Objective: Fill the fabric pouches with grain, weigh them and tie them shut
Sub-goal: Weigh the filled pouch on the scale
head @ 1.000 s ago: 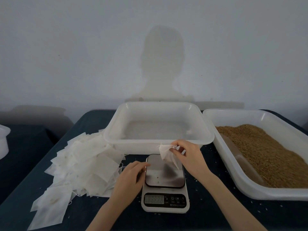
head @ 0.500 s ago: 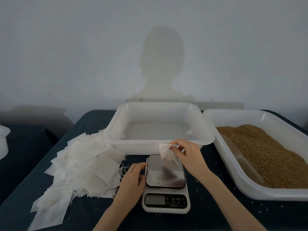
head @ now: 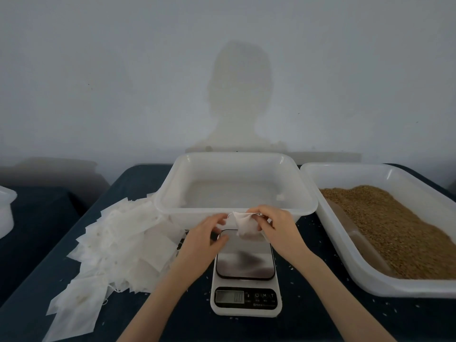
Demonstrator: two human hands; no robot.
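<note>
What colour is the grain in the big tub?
Golden brown grain, seen best in the head view.
</note>
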